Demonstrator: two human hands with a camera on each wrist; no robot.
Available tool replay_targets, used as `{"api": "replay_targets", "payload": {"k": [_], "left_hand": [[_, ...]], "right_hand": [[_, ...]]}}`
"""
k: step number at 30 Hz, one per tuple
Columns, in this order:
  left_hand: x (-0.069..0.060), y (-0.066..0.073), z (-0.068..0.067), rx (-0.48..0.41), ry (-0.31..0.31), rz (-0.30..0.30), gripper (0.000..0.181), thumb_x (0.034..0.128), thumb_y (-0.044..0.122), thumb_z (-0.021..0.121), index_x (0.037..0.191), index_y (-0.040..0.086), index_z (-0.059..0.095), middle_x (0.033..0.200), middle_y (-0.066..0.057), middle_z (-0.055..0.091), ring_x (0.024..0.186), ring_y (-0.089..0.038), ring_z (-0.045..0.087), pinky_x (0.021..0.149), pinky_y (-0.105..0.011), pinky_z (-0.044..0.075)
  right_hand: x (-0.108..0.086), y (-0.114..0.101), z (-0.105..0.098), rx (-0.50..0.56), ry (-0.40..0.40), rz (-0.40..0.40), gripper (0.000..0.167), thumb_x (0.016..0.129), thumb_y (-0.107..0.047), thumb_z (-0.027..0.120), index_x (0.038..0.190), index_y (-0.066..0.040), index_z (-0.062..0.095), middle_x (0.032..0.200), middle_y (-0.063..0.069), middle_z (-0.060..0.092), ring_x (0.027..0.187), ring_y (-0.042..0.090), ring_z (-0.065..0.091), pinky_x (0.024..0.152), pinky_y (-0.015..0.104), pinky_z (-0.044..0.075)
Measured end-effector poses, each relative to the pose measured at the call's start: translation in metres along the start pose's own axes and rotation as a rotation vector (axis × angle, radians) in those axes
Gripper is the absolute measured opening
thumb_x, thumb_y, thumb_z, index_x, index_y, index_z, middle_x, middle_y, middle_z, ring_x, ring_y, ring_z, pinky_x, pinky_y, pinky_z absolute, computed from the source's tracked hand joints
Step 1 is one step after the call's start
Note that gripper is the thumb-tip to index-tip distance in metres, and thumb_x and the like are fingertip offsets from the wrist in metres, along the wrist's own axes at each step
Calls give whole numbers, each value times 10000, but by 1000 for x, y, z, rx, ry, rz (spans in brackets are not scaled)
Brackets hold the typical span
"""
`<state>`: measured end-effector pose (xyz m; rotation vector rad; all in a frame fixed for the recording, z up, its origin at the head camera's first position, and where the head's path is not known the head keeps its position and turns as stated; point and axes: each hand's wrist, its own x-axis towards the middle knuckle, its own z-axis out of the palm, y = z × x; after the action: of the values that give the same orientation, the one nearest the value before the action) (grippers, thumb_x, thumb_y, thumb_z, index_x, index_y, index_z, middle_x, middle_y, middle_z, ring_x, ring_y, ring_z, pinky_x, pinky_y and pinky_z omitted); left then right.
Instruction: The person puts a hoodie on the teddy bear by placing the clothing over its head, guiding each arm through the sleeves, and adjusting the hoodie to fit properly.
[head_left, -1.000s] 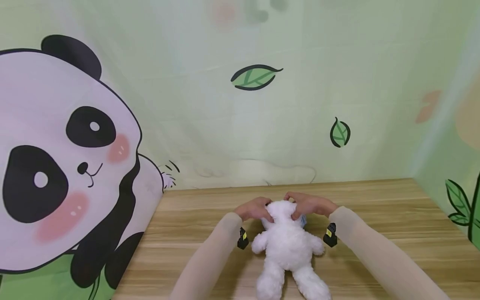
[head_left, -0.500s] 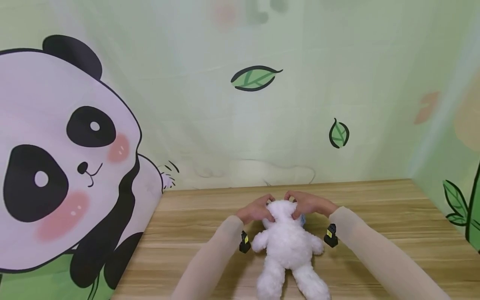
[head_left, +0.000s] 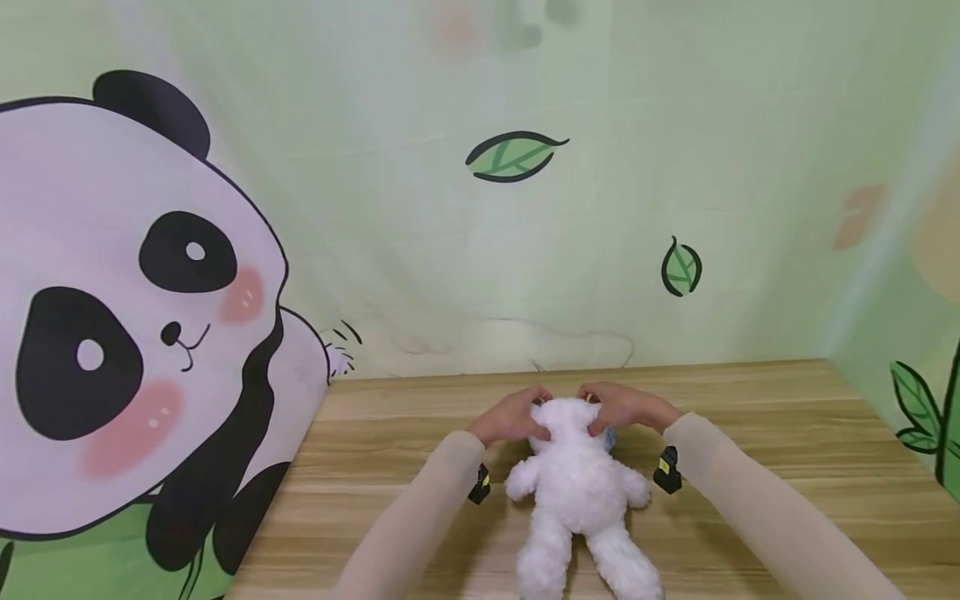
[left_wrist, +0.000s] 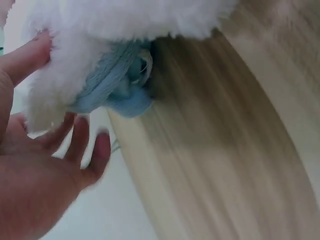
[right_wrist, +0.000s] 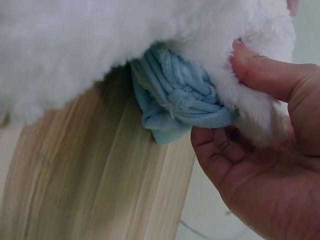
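Observation:
A white fluffy plush toy (head_left: 579, 492) lies on the wooden table, limbs spread and legs toward me. My left hand (head_left: 512, 417) grips the left side of its head, and my right hand (head_left: 628, 408) grips the right side. In the left wrist view, the thumb of the left hand (left_wrist: 45, 165) presses the fur while the fingers curl behind. The right wrist view has the right hand (right_wrist: 265, 165) pinching the head between thumb and bent fingers. A light blue folded cloth (right_wrist: 185, 100) is bunched beneath the head. The toy's face is hidden.
The wooden table (head_left: 405, 417) extends around the toy. Behind it hangs a pale green backdrop (head_left: 420, 250) with a large printed panda (head_left: 225, 367) on the left and leaves. Small black devices are strapped at both wrists.
Both hands keep their hold on the plush toy's head, with only slight finger movement. The head view has shifted a little; the toy lies nearly where it was.

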<state>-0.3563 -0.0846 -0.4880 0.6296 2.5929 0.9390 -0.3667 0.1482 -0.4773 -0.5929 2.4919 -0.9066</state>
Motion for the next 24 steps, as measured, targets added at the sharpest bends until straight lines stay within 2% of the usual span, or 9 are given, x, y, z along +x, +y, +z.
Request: {"api": "replay_targets", "payload": {"k": [2, 5, 8, 12, 16, 19, 24], "left_hand": [[0, 2, -3, 95, -8, -4, 575, 816, 230, 793, 1335, 146, 559, 1397, -83, 538, 1305, -289, 491, 1077, -430, 420], [0, 5, -6, 175, -42, -13, 596, 828, 278, 773, 1355, 99, 561, 1410, -96, 538, 1332, -292, 472, 1096, -427, 402], [2, 6, -8, 109, -91, -49, 571, 819, 243, 767, 1323, 56, 577, 1337, -97, 598, 1231, -247, 551, 1047, -387, 443], [4, 6, -8, 28, -112, -104, 547, 764, 205, 793, 1258, 54, 613, 1244, -73, 642, 1105, -205, 588, 988, -378, 473], [5, 6, -5, 23, -80, -114, 513, 742, 180, 804, 1207, 54, 626, 1163, -60, 659, 1001, -181, 590, 911, -364, 500], [6, 6, -1, 29, -29, -79, 457, 730, 148, 811, 1147, 48, 652, 1082, -54, 682, 922, -162, 590, 846, -329, 510], [7, 3, 7, -18, 44, -33, 303, 710, 83, 822, 979, 56, 685, 879, -2, 671, 775, -113, 562, 722, -254, 495]], "right_hand": [[0, 1, -1, -1, 0, -7, 450, 755, -82, 781, 1149, -81, 565, 1183, 144, 606, 1059, 266, 562, 852, 398, 498], [0, 2, -2, -3, -2, -17, 441, 759, -79, 777, 1147, -92, 566, 1182, 144, 608, 1061, 270, 561, 852, 401, 493], [1, 1, -2, -8, -3, -28, 436, 761, -73, 769, 1147, -102, 569, 1176, 139, 607, 1049, 265, 558, 844, 392, 490], [1, -2, 0, -6, -10, -36, 439, 754, -61, 768, 1145, -97, 571, 1155, 130, 603, 1015, 253, 556, 816, 371, 488], [1, -6, 2, -46, 28, -36, 433, 724, -60, 784, 1113, -62, 594, 1130, 133, 620, 1004, 254, 566, 830, 382, 495], [1, -8, 3, -77, 68, -41, 411, 691, -53, 795, 1062, -29, 619, 1105, 142, 637, 993, 253, 570, 848, 386, 500], [2, -9, 2, -77, 86, -58, 327, 652, -23, 795, 926, -39, 617, 967, 87, 622, 852, 204, 520, 729, 303, 462]]}}
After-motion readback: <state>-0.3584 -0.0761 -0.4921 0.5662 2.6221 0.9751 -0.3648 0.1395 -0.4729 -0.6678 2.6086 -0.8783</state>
